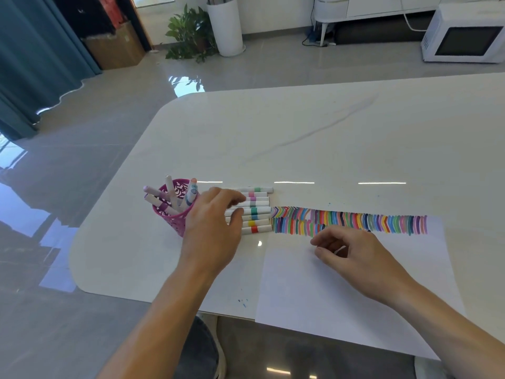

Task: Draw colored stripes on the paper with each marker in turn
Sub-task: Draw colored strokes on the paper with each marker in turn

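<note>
White markers (259, 210) lie in a row under the left hand (211, 228), fingers loosely apart.

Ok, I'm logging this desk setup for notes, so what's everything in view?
Table: one, white, foreground.
Paper: one, white, table's near right; coloured stripes along its far edge.
Lying markers: about eight, white with coloured bands, rowed left of paper.
Cup: one, pink mesh, left of that row.
Cup markers: about five, pale, standing in it.
Microwave: one, white, far right.
Plant: one, green, far floor beside white cylinder.
Cardboard box: one, brown, far left by blue curtain.
Left-hand grip: one, fingers on lying markers.
Right-hand grip: one, fingers curled over paper; contents unclear.
</note>
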The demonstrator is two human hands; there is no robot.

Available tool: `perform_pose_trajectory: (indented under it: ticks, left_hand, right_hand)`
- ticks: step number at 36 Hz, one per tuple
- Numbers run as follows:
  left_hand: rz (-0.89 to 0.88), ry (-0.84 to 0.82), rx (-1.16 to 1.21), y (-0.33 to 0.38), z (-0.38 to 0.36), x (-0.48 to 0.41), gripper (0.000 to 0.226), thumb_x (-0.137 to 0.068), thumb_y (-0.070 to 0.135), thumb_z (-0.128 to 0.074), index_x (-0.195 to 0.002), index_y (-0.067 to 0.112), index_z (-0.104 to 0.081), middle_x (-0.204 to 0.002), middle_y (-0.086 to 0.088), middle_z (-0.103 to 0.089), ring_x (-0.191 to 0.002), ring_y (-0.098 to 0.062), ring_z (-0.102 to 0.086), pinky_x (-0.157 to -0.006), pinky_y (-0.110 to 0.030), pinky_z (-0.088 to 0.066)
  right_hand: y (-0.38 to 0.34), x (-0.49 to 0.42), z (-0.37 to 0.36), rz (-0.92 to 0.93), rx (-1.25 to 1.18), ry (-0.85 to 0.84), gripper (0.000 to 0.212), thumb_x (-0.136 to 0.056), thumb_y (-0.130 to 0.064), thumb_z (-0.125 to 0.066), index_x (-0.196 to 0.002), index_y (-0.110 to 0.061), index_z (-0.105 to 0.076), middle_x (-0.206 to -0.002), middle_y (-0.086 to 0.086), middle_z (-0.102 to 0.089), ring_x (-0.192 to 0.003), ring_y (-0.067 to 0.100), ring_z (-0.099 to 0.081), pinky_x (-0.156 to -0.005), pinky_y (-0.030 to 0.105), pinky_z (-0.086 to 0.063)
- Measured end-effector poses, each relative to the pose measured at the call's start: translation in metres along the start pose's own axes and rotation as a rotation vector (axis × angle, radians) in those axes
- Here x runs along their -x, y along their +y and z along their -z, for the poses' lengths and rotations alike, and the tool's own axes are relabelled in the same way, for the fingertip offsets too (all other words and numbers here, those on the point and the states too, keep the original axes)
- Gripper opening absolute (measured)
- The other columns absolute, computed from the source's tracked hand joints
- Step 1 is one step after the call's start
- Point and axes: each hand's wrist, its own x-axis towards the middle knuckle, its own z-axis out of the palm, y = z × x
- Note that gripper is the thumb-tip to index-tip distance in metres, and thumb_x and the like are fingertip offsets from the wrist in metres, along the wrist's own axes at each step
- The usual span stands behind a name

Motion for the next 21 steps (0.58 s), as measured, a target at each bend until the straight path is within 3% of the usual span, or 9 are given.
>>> perform_pose_trajectory:
  ticks: [5, 8, 21]
  left_hand:
    - [-0.016, -0.281, -0.062, -0.003, -0.011, 0.001, 0.025, -0.091, 0.024, -0.069, -0.116, 0.028, -0.068, -0.106, 0.014, -0.061, -0.096, -0.008, -0.056, -0.088, -0.027, -0.049]
    - [-0.028, -0.355, -0.107, -0.006, -0.017, 0.002, 0.028, -0.092, 0.025, -0.067, -0.119, 0.027, -0.067, -0.113, 0.012, -0.062, -0.102, -0.012, -0.058, -0.091, -0.030, -0.050]
    - [-0.053, -0.386, -0.218, -0.003, -0.032, 0.004, 0.023, -0.093, 0.024, -0.065, -0.115, 0.027, -0.069, -0.112, 0.011, -0.059, -0.108, -0.014, -0.052, -0.083, -0.037, -0.053]
  right_hand:
    - [0.001, -0.001, 0.000, 0.004, -0.013, 0.002, 0.011, -0.094, -0.022, -0.072, -0.096, -0.033, -0.072, -0.088, -0.017, -0.071, -0.088, -0.004, -0.064, -0.076, 0.011, -0.051]
    - [0.001, -0.001, 0.000, 0.003, -0.019, 0.001, 0.011, -0.094, -0.022, -0.072, -0.096, -0.033, -0.073, -0.087, -0.017, -0.071, -0.088, -0.004, -0.065, -0.075, 0.010, -0.051]
    - [0.001, -0.001, 0.000, 0.008, -0.022, 0.006, 0.011, -0.094, -0.022, -0.073, -0.094, -0.033, -0.073, -0.086, -0.015, -0.072, -0.087, -0.003, -0.065, -0.074, 0.010, -0.050]
